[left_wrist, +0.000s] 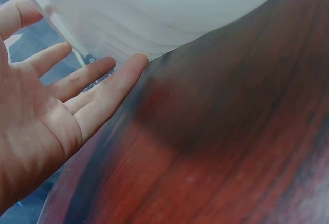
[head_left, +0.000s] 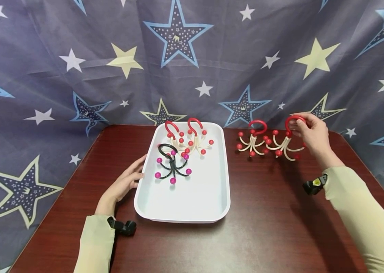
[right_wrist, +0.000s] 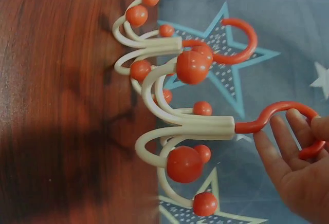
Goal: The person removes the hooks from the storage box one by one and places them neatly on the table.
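Note:
My right hand (head_left: 314, 138) grips the red hook of a cream multi-arm hanger (right_wrist: 208, 126) with red ball tips, at the table's right side. In the right wrist view thumb and fingers lie around the curve of its hook. Close beside it stands a second red-and-cream hanger (head_left: 252, 143). My left hand (head_left: 124, 184) is at the left wall of a white tray (head_left: 192, 201), fingers extended against its outside in the left wrist view (left_wrist: 92, 85). Inside the tray are a black hanger (head_left: 172, 163) with magenta balls and two red-hooked cream hangers (head_left: 196, 141) behind it.
A dark reddish wooden table (head_left: 263, 227) bears everything. Right behind its far edge hangs a grey-blue cloth (head_left: 212, 49) printed with stars. Black wrist cameras are strapped over both pale sleeves (head_left: 359, 201).

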Motion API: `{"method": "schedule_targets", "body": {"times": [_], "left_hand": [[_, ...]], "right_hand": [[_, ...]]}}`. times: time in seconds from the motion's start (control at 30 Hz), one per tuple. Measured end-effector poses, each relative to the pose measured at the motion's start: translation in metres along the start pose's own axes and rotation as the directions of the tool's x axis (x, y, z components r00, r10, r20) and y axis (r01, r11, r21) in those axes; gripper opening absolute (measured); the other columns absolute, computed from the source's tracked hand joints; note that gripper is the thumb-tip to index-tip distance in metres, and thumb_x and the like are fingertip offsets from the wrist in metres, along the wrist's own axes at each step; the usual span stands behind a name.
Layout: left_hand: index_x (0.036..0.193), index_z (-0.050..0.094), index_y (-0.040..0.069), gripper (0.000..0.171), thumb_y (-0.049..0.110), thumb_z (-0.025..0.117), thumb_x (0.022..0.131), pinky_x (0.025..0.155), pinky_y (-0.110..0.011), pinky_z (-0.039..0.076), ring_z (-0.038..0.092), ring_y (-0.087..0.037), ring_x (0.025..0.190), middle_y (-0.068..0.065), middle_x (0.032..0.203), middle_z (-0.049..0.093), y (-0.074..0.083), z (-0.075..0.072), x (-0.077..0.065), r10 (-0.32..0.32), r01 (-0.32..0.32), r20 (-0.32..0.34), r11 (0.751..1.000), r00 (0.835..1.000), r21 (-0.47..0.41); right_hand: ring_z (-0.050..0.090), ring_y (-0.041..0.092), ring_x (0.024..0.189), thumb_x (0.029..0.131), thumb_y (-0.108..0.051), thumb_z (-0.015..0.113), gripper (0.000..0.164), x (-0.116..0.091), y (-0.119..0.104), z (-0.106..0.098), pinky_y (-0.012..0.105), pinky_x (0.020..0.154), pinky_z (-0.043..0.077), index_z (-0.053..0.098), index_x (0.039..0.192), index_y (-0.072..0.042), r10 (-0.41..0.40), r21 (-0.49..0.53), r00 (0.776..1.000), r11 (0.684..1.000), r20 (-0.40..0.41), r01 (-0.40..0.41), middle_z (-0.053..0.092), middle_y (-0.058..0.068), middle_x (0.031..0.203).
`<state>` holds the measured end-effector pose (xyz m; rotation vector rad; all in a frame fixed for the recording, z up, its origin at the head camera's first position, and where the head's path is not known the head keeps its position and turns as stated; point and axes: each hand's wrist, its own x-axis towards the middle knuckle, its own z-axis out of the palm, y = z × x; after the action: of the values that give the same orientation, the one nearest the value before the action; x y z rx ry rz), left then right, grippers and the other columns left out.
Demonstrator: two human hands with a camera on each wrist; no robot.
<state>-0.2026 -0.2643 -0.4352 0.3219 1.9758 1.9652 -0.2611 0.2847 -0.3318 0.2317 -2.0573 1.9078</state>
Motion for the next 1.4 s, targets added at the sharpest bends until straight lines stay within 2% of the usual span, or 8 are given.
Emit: {"method": "schedule_targets", "body": {"times": [0.13, 0.27, 0.5, 0.73, 1.0, 1.13, 1.3, 1.4], "left_hand": [[0.147, 0.015, 0.020, 0.064, 0.004, 0.041, 0.090, 0.075, -0.033, 0.051, 0.056, -0.010, 0.102, -0.020, 0.146, 0.022, 0.000, 0.000, 0.000, -0.001, 0.001, -0.003, 1.000, 1.000, 0.004], [0.147, 0.015, 0.020, 0.065, 0.004, 0.041, 0.090, 0.076, -0.033, 0.051, 0.056, -0.010, 0.103, -0.020, 0.146, 0.022, -0.001, 0.000, 0.001, -0.003, 0.003, 0.000, 1.000, 1.000, 0.006], [0.147, 0.015, 0.019, 0.065, 0.004, 0.042, 0.090, 0.077, -0.033, 0.051, 0.055, -0.011, 0.104, -0.020, 0.146, 0.022, 0.000, 0.000, -0.001, -0.002, 0.002, -0.001, 1.000, 1.000, 0.011], [0.147, 0.014, 0.019, 0.065, 0.005, 0.042, 0.090, 0.077, -0.033, 0.051, 0.055, -0.011, 0.105, -0.020, 0.147, 0.021, 0.000, -0.001, -0.002, -0.005, 0.005, 0.000, 1.000, 1.000, 0.005], [0.147, 0.015, 0.019, 0.066, 0.008, 0.045, 0.089, 0.077, -0.033, 0.051, 0.055, -0.015, 0.106, -0.019, 0.147, 0.022, 0.000, -0.001, -0.002, -0.009, 0.009, -0.007, 1.000, 1.000, 0.004], [0.147, 0.015, 0.019, 0.066, 0.008, 0.046, 0.089, 0.077, -0.033, 0.051, 0.055, -0.015, 0.106, -0.019, 0.147, 0.022, -0.001, -0.002, -0.002, -0.009, 0.009, -0.008, 1.000, 1.000, 0.002], [0.147, 0.015, 0.019, 0.065, 0.005, 0.043, 0.089, 0.077, -0.033, 0.051, 0.055, -0.015, 0.106, -0.020, 0.146, 0.022, 0.000, -0.001, -0.002, -0.008, 0.008, -0.007, 1.000, 1.000, -0.006], [0.147, 0.015, 0.018, 0.064, 0.002, 0.040, 0.090, 0.077, -0.033, 0.051, 0.056, -0.015, 0.105, -0.020, 0.146, 0.022, 0.004, 0.002, -0.003, -0.015, 0.015, -0.003, 1.000, 1.000, -0.013]], "right_hand": [[0.064, 0.000, 0.072, 0.092, -0.004, 0.046, 0.024, 0.006, 0.011, -0.001, 0.015, 0.062, 0.050, 0.054, 0.112, 0.007, 0.013, -0.070, 0.999, 0.997, -0.031, -0.015, 0.066, -0.011, 0.078], [0.063, -0.003, 0.072, 0.093, -0.007, 0.045, 0.021, 0.008, 0.020, -0.003, 0.014, 0.062, 0.050, 0.057, 0.111, -0.003, 0.032, -0.176, 0.998, 0.983, -0.062, -0.043, 0.064, -0.017, 0.078], [0.062, -0.004, 0.072, 0.093, -0.007, 0.047, 0.022, 0.010, 0.035, -0.005, 0.013, 0.062, 0.049, 0.058, 0.111, -0.002, 0.070, -0.134, 0.993, 0.987, -0.097, -0.083, 0.063, -0.017, 0.078], [0.060, -0.009, 0.073, 0.093, -0.008, 0.045, 0.032, 0.013, 0.043, -0.004, 0.012, 0.064, 0.049, 0.050, 0.118, 0.012, 0.059, -0.226, 0.992, 0.970, -0.112, -0.084, 0.060, -0.022, 0.078], [0.059, -0.008, 0.076, 0.093, -0.009, 0.048, 0.032, 0.010, 0.050, -0.004, 0.011, 0.068, 0.048, 0.053, 0.119, 0.008, 0.063, -0.254, 0.989, 0.963, -0.136, -0.096, 0.061, -0.016, 0.085], [0.057, -0.012, 0.073, 0.093, -0.013, 0.048, 0.031, 0.011, 0.052, -0.004, 0.008, 0.067, 0.047, 0.056, 0.118, 0.005, 0.048, -0.349, 0.987, 0.932, -0.152, -0.099, 0.059, -0.020, 0.083], [0.050, -0.014, 0.072, 0.093, -0.019, 0.049, 0.031, 0.012, 0.050, -0.005, 0.007, 0.066, 0.040, 0.059, 0.118, -0.003, 0.035, -0.494, 0.983, 0.861, -0.179, -0.121, 0.057, -0.021, 0.085], [0.047, -0.010, 0.078, 0.092, -0.021, 0.051, 0.032, 0.011, 0.045, -0.002, 0.008, 0.067, 0.036, 0.058, 0.120, -0.006, 0.038, -0.501, 0.976, 0.854, -0.213, -0.142, 0.058, -0.018, 0.093]]}}
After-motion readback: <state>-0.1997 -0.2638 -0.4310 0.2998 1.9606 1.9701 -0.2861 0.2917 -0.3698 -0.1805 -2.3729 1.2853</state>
